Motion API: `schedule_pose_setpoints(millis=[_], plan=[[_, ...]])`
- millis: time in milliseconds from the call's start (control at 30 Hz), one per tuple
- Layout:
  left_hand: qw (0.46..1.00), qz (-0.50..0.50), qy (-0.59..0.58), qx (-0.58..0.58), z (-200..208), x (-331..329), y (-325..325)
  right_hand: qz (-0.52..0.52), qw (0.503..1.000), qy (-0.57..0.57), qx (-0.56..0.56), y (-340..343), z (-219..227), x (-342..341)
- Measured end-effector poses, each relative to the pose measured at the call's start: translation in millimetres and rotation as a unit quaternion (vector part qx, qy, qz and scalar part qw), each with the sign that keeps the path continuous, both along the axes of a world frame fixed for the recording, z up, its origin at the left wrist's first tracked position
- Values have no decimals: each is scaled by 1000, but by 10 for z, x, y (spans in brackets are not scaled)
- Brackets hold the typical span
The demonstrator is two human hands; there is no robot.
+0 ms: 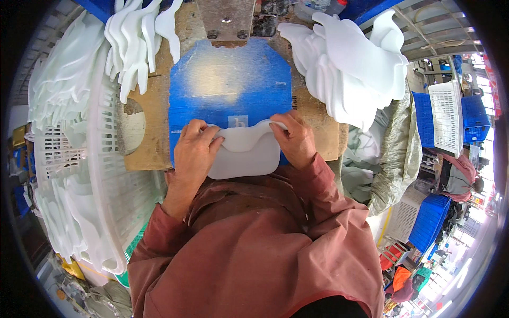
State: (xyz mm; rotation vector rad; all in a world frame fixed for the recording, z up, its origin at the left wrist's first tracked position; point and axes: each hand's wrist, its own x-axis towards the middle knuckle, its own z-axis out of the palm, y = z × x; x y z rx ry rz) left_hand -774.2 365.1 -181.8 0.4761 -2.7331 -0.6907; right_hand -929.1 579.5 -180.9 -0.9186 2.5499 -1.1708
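A translucent white moulded plastic sheet [246, 162] hangs over the near edge of the blue-covered work surface [228, 69], close to my body. Its upper edge is wavy and curls over; its lower corners are rounded. My left hand [195, 151] pinches the upper left corner between thumb and fingers. At the upper right corner, my right hand [295, 139] pinches the same sheet. Beyond the surface, a metal machine block [225, 20] stands at the far middle. Whether the piece is one sheet or two layered ones I cannot tell.
White curved plastic pieces [135, 37] lie stacked at far left, with another stack [350, 69] at far right. A white basket [108, 159] of similar pieces stands on the left. An open woven sack [395, 159] holds more on the right, near blue crates [430, 220].
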Motion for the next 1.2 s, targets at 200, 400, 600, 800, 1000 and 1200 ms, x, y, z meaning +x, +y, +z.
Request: schedule_pose_setpoints(millis=[200, 400, 600, 800, 1000, 1200], plan=[[1000, -4, -2, 6, -7, -12, -11, 21, 997, 70, 10, -40, -91, -29], [998, 15, 3, 62, 197, 13, 21, 36, 991, 122, 46, -66, -122, 2], [992, -100, 19, 81, 218, -256, 615, 7, 989, 133, 60, -48, -20, 67], [993, -113, -5, 31, 62, -356, 728, -90, 991, -50, -89, 189, -21, 136], [992, -121, -15, 42, 57, -344, 722, -154, 930, -276, -187, 301, -149, 127], [990, -129, -20, 46, 65, -341, 716, -155, 933, -262, -193, 296, -189, 115]])
